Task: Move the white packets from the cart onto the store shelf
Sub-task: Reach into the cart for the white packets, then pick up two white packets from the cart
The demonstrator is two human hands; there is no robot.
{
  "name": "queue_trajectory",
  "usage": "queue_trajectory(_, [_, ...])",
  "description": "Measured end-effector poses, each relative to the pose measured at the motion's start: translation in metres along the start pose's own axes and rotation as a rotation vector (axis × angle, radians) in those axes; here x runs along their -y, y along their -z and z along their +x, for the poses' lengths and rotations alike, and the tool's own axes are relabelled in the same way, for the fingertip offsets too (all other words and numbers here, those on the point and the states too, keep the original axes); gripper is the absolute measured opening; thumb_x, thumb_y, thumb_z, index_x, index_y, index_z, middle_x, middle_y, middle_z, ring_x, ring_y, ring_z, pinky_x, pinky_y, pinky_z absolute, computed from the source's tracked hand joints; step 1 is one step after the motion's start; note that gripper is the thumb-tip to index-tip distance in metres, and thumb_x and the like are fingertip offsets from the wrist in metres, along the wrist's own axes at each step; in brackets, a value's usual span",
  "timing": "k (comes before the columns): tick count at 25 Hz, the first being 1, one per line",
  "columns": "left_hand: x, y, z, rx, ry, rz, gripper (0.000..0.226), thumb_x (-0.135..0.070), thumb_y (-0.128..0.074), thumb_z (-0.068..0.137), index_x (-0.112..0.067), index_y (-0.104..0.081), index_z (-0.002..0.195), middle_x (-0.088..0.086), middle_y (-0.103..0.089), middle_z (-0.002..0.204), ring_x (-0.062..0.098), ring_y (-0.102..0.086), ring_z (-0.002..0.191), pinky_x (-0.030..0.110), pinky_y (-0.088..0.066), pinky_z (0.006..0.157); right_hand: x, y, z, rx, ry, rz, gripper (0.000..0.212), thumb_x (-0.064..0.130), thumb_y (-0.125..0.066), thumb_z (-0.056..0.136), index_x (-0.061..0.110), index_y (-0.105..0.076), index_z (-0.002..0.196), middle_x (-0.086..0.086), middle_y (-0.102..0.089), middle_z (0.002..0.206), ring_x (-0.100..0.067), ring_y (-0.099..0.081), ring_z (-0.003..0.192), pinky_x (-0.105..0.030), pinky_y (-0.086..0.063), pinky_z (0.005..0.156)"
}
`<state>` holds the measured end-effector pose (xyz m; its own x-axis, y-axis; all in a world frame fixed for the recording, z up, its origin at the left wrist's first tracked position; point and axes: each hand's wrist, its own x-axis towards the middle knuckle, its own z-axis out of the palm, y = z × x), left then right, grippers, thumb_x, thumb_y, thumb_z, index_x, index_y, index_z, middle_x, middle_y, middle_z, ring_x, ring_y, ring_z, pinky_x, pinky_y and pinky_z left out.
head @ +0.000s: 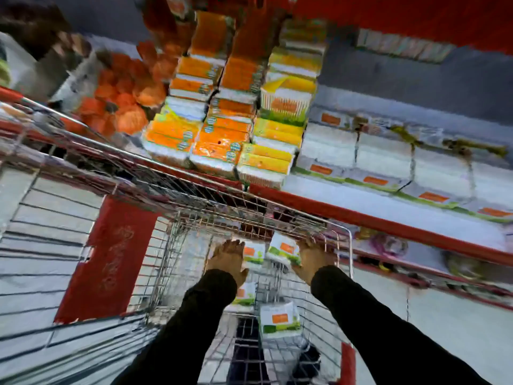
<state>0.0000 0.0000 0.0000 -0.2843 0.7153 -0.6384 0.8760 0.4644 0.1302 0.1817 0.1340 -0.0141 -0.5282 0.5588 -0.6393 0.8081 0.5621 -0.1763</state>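
Both my arms reach down into the wire cart (pixel 344 237). My left hand (pixel 229 258) lies against a white packet (pixel 254 255) with an orange label and green strip. My right hand (pixel 312 258) grips another white packet (pixel 283 250), tilted, near the cart's far end. Two more white packets lie lower in the cart, one (pixel 279 319) near the middle and one (pixel 245 294) partly hidden by my left sleeve. The store shelf (pixel 388 215) with a red front edge carries a row of the same white packets (pixel 383 162) on its right part.
Stacks of orange and yellow packets (pixel 222 126) fill the shelf's left part, with orange bags (pixel 122 101) beyond them. A lower shelf (pixel 444 273) holds blurred goods. The cart's red child-seat flap (pixel 108 257) is at the left. The frame is motion-blurred.
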Motion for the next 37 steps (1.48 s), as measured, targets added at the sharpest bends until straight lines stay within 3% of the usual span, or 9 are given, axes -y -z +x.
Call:
queue_trajectory(5, [0.010, -0.015, 0.072, 0.153, -0.052, 0.164, 0.101, -0.053, -0.060, 0.089, -0.009, 0.001, 0.157, 0.009, -0.003, 0.167, 0.028, -0.005, 0.154, 0.042, -0.006, 0.126, -0.002, -0.032, 0.044, 0.013, -0.108, 0.095, 0.075, 0.043, -0.053, 0.094, 0.006, -0.021, 0.151, -0.019, -0.029, 0.154, -0.034, -0.032, 0.141, -0.039, -0.038, 0.111])
queue_trajectory(9, [0.014, -0.035, 0.104, 0.166, -0.126, 0.288, 0.099, -0.046, -0.066, 0.088, -0.011, -0.005, 0.157, 0.012, -0.013, 0.165, 0.030, -0.014, 0.152, 0.045, -0.009, 0.126, -0.002, -0.054, 0.058, -0.060, -0.093, -0.011, 0.082, 0.048, -0.057, 0.091, 0.008, -0.019, 0.151, -0.016, -0.034, 0.151, -0.035, -0.033, 0.138, -0.040, -0.035, 0.110])
queue_trajectory(12, [0.014, -0.038, 0.102, 0.113, -0.123, 0.260, 0.099, -0.041, -0.075, 0.081, -0.014, -0.015, 0.155, 0.013, -0.025, 0.157, 0.033, -0.032, 0.142, 0.043, -0.025, 0.120, -0.002, -0.055, 0.057, -0.050, -0.104, -0.069, 0.089, 0.050, -0.066, 0.084, 0.010, -0.021, 0.150, -0.017, -0.031, 0.150, -0.036, -0.029, 0.139, -0.042, -0.035, 0.109])
queue_trajectory(15, [0.012, -0.037, 0.092, 0.043, -0.089, 0.253, 0.084, -0.036, -0.079, 0.078, -0.013, -0.035, 0.145, 0.010, -0.035, 0.144, 0.030, -0.044, 0.128, 0.040, -0.046, 0.104, 0.000, -0.051, 0.051, -0.075, -0.056, -0.086, 0.079, 0.045, -0.074, 0.078, 0.015, -0.034, 0.140, -0.013, -0.035, 0.142, -0.033, -0.034, 0.132, -0.042, -0.039, 0.105])
queue_trajectory(20, [0.005, -0.031, 0.062, -0.005, -0.029, 0.096, 0.051, -0.031, -0.080, 0.079, -0.013, -0.058, 0.122, 0.003, -0.038, 0.133, 0.022, -0.055, 0.114, 0.034, -0.057, 0.093, 0.012, -0.048, 0.030, -0.129, 0.023, -0.034, 0.054, 0.033, -0.075, 0.081, 0.018, -0.048, 0.125, -0.006, -0.051, 0.130, -0.026, -0.051, 0.117, -0.037, -0.045, 0.096])
queue_trajectory(23, [0.001, -0.020, 0.033, -0.048, -0.016, 0.057, 0.046, -0.022, -0.076, 0.083, -0.016, -0.057, 0.125, 0.002, -0.051, 0.129, 0.019, -0.059, 0.113, 0.033, -0.057, 0.093, 0.014, -0.039, 0.008, -0.131, 0.052, -0.055, 0.051, 0.033, -0.074, 0.083, 0.016, -0.050, 0.125, -0.006, -0.062, 0.122, -0.026, -0.060, 0.110, -0.034, -0.049, 0.090])
queue_trajectory(30, [-0.033, 0.035, -0.065, -0.174, 0.104, 0.060, 0.039, -0.025, -0.069, 0.090, -0.013, -0.059, 0.125, 0.006, -0.059, 0.124, 0.022, -0.060, 0.113, 0.031, -0.055, 0.092, 0.006, 0.026, -0.082, -0.157, 0.069, 0.030, 0.039, 0.030, -0.074, 0.084, 0.019, -0.059, 0.118, -0.006, -0.064, 0.123, -0.025, -0.063, 0.111, -0.033, -0.052, 0.086])
queue_trajectory(33, [-0.057, 0.071, -0.111, -0.276, 0.093, 0.058, 0.047, -0.033, -0.069, 0.089, -0.014, -0.056, 0.130, 0.005, -0.053, 0.133, 0.023, -0.057, 0.118, 0.033, -0.054, 0.095, -0.003, 0.061, -0.131, -0.261, 0.094, 0.091, 0.040, 0.027, -0.079, 0.077, 0.024, -0.059, 0.111, -0.001, -0.057, 0.129, -0.024, -0.062, 0.110, -0.033, -0.052, 0.084])
queue_trajectory(37, [-0.089, 0.119, -0.147, -0.463, 0.020, 0.024, 0.052, -0.031, -0.072, 0.088, -0.022, -0.052, 0.136, 0.000, -0.046, 0.141, 0.023, -0.054, 0.122, 0.036, -0.056, 0.092, -0.026, 0.114, -0.184, -0.522, 0.105, 0.102, 0.044, 0.032, -0.082, 0.073, 0.027, -0.063, 0.112, 0.002, -0.063, 0.117, -0.022, -0.060, 0.111, -0.031, -0.051, 0.084])
